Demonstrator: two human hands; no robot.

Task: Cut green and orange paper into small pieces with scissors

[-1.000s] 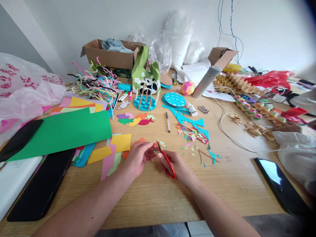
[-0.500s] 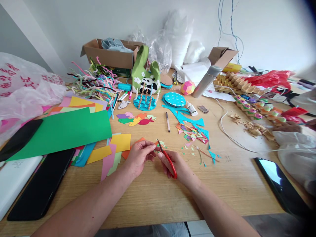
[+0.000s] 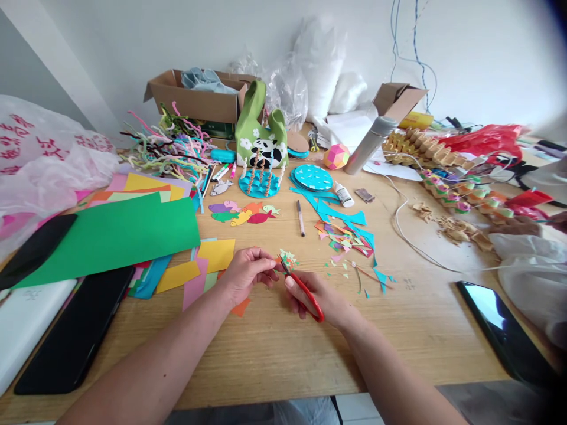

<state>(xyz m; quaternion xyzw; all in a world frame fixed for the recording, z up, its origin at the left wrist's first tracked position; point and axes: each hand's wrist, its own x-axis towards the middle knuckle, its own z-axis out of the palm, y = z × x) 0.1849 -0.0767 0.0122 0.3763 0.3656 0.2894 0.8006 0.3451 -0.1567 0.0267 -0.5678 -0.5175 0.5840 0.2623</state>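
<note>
My left hand pinches a small orange paper piece between thumb and fingertips; its outline is mostly hidden. In my right hand are red-handled scissors, their dark blades pointing up and left at that piece. Small pale green clippings lie just behind the blade tips. An orange paper scrap shows on the table below my left wrist. Farther back is a group of cut paper fish in several colours, with a pen to their right.
Green card and coloured sheets cover the left side, near a black phone-like slab. Blue offcuts, mixed scraps and a glue bottle lie right of centre. A phone and another person's hand are at right.
My left hand has shifted slightly left, and the scissor tips have dropped a little leftward. More of the green clippings shows now. Orange paper has come into view below my left wrist.
</note>
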